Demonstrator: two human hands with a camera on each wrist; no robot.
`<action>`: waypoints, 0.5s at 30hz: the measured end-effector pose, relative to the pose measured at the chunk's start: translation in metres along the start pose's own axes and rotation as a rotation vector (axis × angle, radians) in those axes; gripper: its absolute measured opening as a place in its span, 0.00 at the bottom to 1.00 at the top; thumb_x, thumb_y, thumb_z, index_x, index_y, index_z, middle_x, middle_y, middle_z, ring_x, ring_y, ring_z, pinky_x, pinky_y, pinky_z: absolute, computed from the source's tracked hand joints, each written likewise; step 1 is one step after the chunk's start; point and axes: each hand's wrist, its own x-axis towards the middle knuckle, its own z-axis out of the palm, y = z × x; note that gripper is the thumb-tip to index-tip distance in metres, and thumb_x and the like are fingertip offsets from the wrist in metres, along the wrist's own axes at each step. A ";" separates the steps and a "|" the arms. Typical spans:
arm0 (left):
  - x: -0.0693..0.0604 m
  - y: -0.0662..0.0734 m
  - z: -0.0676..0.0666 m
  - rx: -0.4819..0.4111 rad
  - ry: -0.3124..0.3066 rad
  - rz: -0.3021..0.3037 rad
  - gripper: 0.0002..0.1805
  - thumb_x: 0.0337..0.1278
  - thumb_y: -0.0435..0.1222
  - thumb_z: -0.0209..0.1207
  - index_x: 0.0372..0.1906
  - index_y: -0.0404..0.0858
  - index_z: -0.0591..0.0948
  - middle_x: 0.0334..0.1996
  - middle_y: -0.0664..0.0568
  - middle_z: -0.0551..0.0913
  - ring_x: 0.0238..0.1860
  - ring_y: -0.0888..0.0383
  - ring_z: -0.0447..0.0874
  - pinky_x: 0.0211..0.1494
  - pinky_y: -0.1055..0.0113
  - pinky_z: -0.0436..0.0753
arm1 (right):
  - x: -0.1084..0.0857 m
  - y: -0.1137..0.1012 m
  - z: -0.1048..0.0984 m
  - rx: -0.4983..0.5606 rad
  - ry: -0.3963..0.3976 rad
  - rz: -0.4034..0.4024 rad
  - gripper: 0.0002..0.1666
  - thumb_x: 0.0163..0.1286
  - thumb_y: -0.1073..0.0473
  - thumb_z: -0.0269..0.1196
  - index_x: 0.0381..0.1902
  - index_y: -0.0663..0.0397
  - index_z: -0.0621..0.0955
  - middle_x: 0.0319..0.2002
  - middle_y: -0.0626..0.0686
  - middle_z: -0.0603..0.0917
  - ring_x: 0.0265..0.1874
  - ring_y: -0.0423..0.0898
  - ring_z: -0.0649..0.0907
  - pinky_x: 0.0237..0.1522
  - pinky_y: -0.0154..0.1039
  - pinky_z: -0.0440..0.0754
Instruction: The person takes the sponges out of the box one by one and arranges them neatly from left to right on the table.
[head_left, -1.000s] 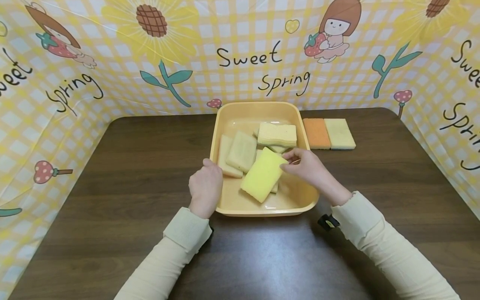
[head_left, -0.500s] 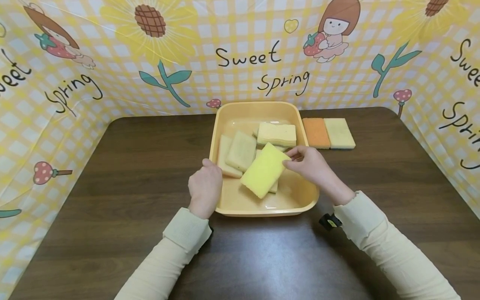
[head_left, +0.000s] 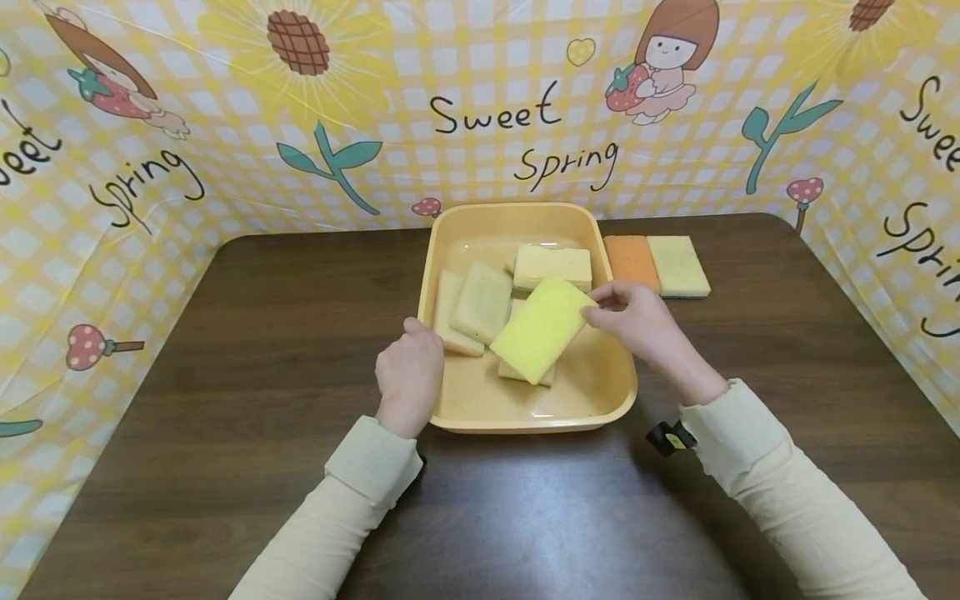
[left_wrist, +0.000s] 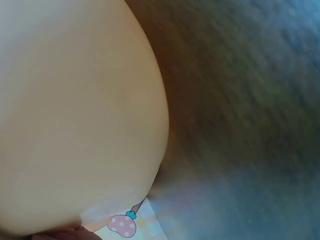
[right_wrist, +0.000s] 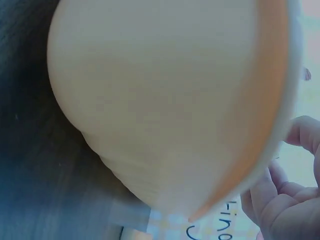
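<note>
A bright yellow sponge (head_left: 542, 329) hangs tilted over a pale yellow plastic basin (head_left: 588, 400). My right hand (head_left: 637, 321) pinches it by its upper right corner, between thumb and fingers. At the basin's left side, my left hand (head_left: 409, 379) grips the rim, its fingertips hidden. Inside the basin lie several pale sponges, including a greenish one (head_left: 482, 304) at the left and a cream one (head_left: 552, 265) at the back. Another sponge (head_left: 525, 375) is partly covered by the bright yellow one. The basin's outer wall (left_wrist: 85, 110) fills much of the left wrist view.
Right of the basin, an orange sponge (head_left: 632, 260) and a pale yellow sponge (head_left: 678, 265) lie side by side on the dark wooden table (head_left: 300, 292). A patterned cloth (head_left: 495, 50) stands around the table's back and sides.
My right hand has moved up and to the right with the bright yellow sponge, uncovering more of the sponge below. The left hand and basin have stayed put.
</note>
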 end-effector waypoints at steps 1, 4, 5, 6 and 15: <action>0.000 0.000 0.000 0.008 0.015 0.003 0.09 0.58 0.26 0.45 0.25 0.36 0.72 0.10 0.48 0.77 0.13 0.50 0.81 0.13 0.59 0.76 | 0.000 0.000 -0.002 0.008 0.004 0.000 0.19 0.66 0.57 0.58 0.50 0.65 0.77 0.48 0.61 0.79 0.48 0.51 0.78 0.47 0.37 0.75; -0.001 0.000 0.001 0.012 0.043 0.004 0.09 0.58 0.26 0.45 0.24 0.36 0.72 0.10 0.48 0.76 0.13 0.51 0.80 0.13 0.59 0.76 | -0.001 -0.001 -0.009 0.034 0.024 -0.001 0.19 0.67 0.57 0.58 0.51 0.66 0.77 0.47 0.61 0.80 0.44 0.45 0.78 0.46 0.34 0.74; -0.001 -0.001 0.001 0.011 0.041 0.004 0.09 0.58 0.26 0.45 0.25 0.36 0.71 0.10 0.48 0.76 0.13 0.51 0.80 0.13 0.59 0.76 | -0.001 -0.001 -0.011 0.038 0.033 -0.003 0.20 0.67 0.57 0.58 0.50 0.66 0.77 0.46 0.59 0.81 0.42 0.43 0.78 0.45 0.33 0.74; -0.001 -0.001 0.001 0.009 0.038 0.003 0.09 0.58 0.26 0.45 0.25 0.36 0.71 0.10 0.47 0.76 0.13 0.51 0.80 0.13 0.59 0.76 | -0.001 -0.001 -0.014 0.042 0.040 -0.006 0.20 0.67 0.57 0.58 0.50 0.66 0.77 0.44 0.58 0.82 0.40 0.40 0.78 0.45 0.32 0.74; -0.001 -0.001 0.000 0.003 -0.005 0.015 0.09 0.59 0.26 0.45 0.26 0.35 0.72 0.11 0.47 0.77 0.14 0.50 0.81 0.14 0.59 0.76 | -0.005 0.003 -0.039 0.088 0.069 0.022 0.24 0.68 0.51 0.56 0.53 0.65 0.76 0.31 0.32 0.78 0.33 0.32 0.79 0.47 0.32 0.74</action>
